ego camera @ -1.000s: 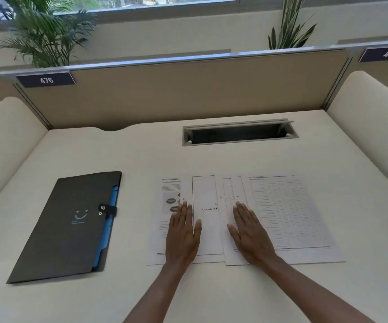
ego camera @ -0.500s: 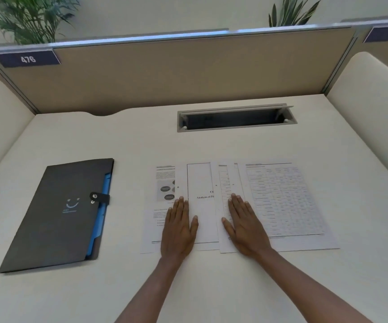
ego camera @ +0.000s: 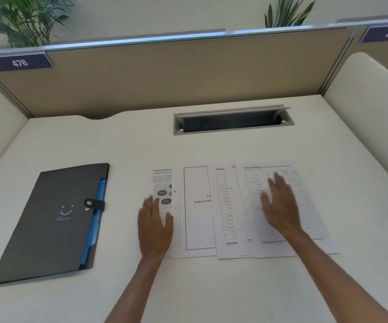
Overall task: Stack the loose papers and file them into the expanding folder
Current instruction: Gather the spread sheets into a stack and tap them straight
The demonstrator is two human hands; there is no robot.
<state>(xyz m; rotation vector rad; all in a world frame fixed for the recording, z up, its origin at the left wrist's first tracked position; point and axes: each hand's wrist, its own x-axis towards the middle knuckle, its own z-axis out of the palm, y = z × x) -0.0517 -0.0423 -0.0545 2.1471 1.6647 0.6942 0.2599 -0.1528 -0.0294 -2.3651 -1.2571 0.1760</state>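
Note:
Several loose printed papers (ego camera: 200, 210) lie fanned out and overlapping in a row on the desk's middle. My left hand (ego camera: 154, 227) rests flat, fingers apart, on the leftmost sheet with dark ovals. My right hand (ego camera: 280, 206) is spread over the rightmost sheet, a table printout (ego camera: 309, 206), and looks blurred. A dark grey expanding folder (ego camera: 46, 224) with blue inner pockets lies closed at the left, its snap strap fastened, apart from both hands.
The cream desk (ego camera: 211, 287) has a recessed cable slot (ego camera: 232, 121) behind the papers. A tan partition (ego camera: 165, 73) walls the back and padded side panels (ego camera: 370, 117) flank the desk. Plants stand beyond the partition.
Both hands have moved apart from the middle of the spread: the left onto the leftmost sheet, the right onto the rightmost sheet. The papers look unmoved.

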